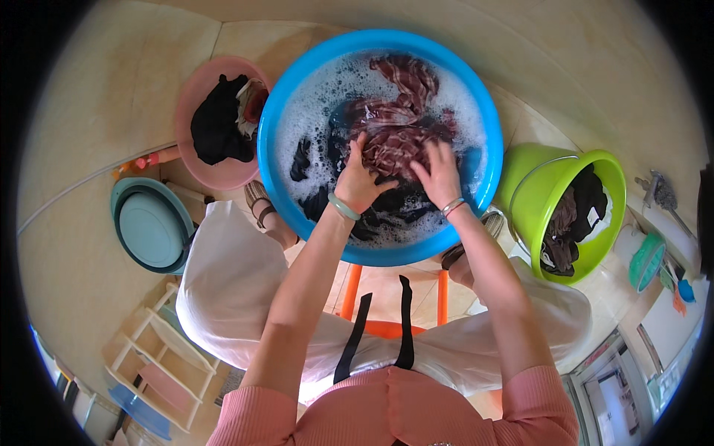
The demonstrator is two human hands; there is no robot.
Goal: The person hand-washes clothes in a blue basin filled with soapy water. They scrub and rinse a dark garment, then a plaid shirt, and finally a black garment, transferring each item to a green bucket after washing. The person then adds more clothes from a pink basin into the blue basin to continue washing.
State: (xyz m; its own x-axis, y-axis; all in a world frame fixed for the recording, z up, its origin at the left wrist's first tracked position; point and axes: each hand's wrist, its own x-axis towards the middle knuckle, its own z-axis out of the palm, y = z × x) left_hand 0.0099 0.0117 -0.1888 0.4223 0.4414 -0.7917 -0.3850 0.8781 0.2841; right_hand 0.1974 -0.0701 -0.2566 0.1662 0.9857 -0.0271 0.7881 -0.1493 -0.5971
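Observation:
A round blue basin (487, 97) holds foamy water and soaking laundry. In it lies a crumpled maroon patterned cloth (393, 152), partly above the suds, with dark cloth (401, 204) lower in the water. At the maroon cloth's near left side is my left hand (358, 184), a bracelet at its wrist, thumb and fingers apart. My right hand (440, 177) rests at the cloth's near right side, fingers stretched forward and thumb spread. Both touch the wet fabric; neither visibly grips it. Some fingertips are partly hidden by cloth and foam.
Left of the basin stands a pink tub (186, 141) with black and other clothes; nearer is a blue-grey collapsible basin (152, 227). A green bucket (520, 175) of dark clothes stands right. Behind it is a brush (660, 189). A cream rack (163, 349) lies lower left.

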